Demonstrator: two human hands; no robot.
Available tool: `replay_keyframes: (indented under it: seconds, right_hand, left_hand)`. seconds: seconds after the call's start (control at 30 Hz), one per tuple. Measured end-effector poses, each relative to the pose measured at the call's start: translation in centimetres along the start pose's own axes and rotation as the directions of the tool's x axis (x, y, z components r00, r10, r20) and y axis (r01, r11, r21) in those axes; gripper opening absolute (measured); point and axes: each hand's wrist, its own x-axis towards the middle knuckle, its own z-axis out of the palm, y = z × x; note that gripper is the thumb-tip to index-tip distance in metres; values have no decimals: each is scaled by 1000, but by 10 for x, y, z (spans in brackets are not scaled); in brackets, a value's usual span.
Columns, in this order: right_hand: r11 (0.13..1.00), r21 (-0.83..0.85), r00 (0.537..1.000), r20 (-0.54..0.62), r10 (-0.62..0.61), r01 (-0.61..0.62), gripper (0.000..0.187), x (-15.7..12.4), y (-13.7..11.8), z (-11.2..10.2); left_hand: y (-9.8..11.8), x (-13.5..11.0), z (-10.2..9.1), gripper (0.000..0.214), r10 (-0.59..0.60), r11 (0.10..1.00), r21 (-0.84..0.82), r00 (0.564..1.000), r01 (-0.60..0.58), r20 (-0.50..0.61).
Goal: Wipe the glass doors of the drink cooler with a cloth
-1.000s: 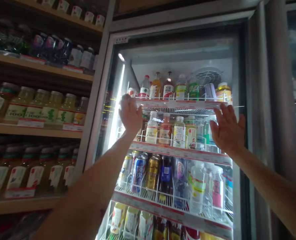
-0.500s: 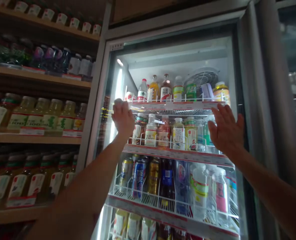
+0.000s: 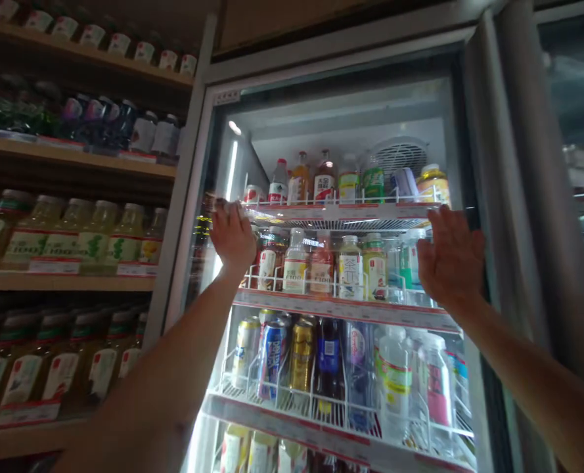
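Note:
A tall drinks fridge with a lit glass door (image 3: 341, 98) fills the middle of the view. My left hand (image 3: 233, 238) is raised at the left side of the glass, level with the upper shelves, fingers stretched out and palm toward the door. Toward the right side of the glass, my right hand (image 3: 452, 257) is up at a similar height, its fingers extended and thumb apart. Neither hand holds anything. Whether the palms press on the glass cannot be made out. Behind the glass stand bottles, among them a tea bottle (image 3: 351, 268), and lower down a blue can (image 3: 272, 360).
Wooden shelves (image 3: 75, 282) with rows of juice bottles (image 3: 94, 233) stand at the left. The fridge's grey metal frame (image 3: 186, 177) borders the door. At the right a dark glass-fronted unit (image 3: 575, 98) adjoins it. White wire racks (image 3: 341, 401) hold the chilled drinks.
My left hand has shifted slightly left and down in view, and my right hand slightly right. The camera view has moved a little. Both hands stay stretched out at the glass.

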Motion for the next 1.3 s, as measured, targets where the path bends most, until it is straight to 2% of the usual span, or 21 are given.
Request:
replay_keyframes:
  seconds: [0.07,0.13,0.23,0.3,0.37,0.4,0.47,0.53,0.6,0.67,0.77,0.83,0.87,0.93,0.97,1.03,1.07,1.13,1.17,1.23,1.3]
  right_hand:
    - [1000,-5,1000,-1,-13,13,55,0,0,0]
    - [1000,4,1000,-27,-8,8,55,-1,3,2]
    - [1000,10,999,-54,4,-3,55,-1,9,5]
    - [1000,9,997,-71,7,-6,55,-1,12,7]
    - [1000,5,997,-77,25,-25,55,0,12,6]
    - [999,3,997,-70,38,-38,55,0,10,5]
    - [998,0,998,-23,57,-57,56,1,6,1]
    - [998,4,998,34,62,-62,55,2,1,-2]
    - [998,10,996,69,59,-60,54,2,-3,-5]
    - [998,14,996,70,56,-57,53,2,-4,-7]
    - [998,35,997,57,47,-49,52,2,-1,-6]
    - [997,56,998,32,51,-53,52,1,3,-4]
    - [997,63,998,17,53,-53,53,1,4,-4]
    - [996,69,998,-7,59,-58,55,1,5,-3]
    - [995,71,998,-12,67,-66,55,1,5,-3]
    - [993,81,997,-6,82,-81,56,1,3,-3]
    - [992,90,996,1,84,-84,57,2,2,-3]
    - [990,113,997,4,81,-81,57,1,2,-3]
    - [989,126,997,-7,76,-75,57,1,3,-2]
    - [988,147,996,-59,65,-56,56,0,8,1]
    - [988,153,992,-116,39,-21,56,-1,14,5]
  left_hand:
    - [20,-10,3,48,14,1000,3,1000,-14,14]
    - [73,-41,10,46,266,964,-46,955,-263,129]
    - [148,-86,22,46,648,761,-147,739,-632,184]
    - [156,-92,25,45,717,697,-161,672,-699,188]
    - [125,-75,20,45,657,753,-132,725,-645,204]
    - [101,-60,17,45,578,815,-103,790,-570,204]
    - [54,-29,11,46,307,952,-49,941,-303,139]
    - [29,-12,10,48,68,997,-40,996,-65,64]
    - [40,-18,12,48,14,998,-60,999,-11,49]
    - [82,-46,17,47,219,972,-111,971,-208,98]
    - [150,-96,25,46,629,773,-214,764,-597,140]
    - [166,-111,26,46,733,678,-234,665,-697,142]
    - [159,-110,25,46,737,674,-231,661,-701,145]
    - [122,-90,19,45,644,763,-195,750,-616,152]
    - [98,-75,15,45,541,839,-162,827,-520,149]
    - [53,-47,10,46,202,978,-77,976,-196,80]
    - [41,-40,9,46,35,998,-49,999,-34,22]
    - [43,-43,9,47,-69,997,-28,998,69,-5]
    - [58,-54,10,46,-10,999,-31,1000,11,15]
    - [98,-86,15,45,303,952,-77,950,-298,73]
    - [128,-112,19,43,579,812,-146,811,-565,82]
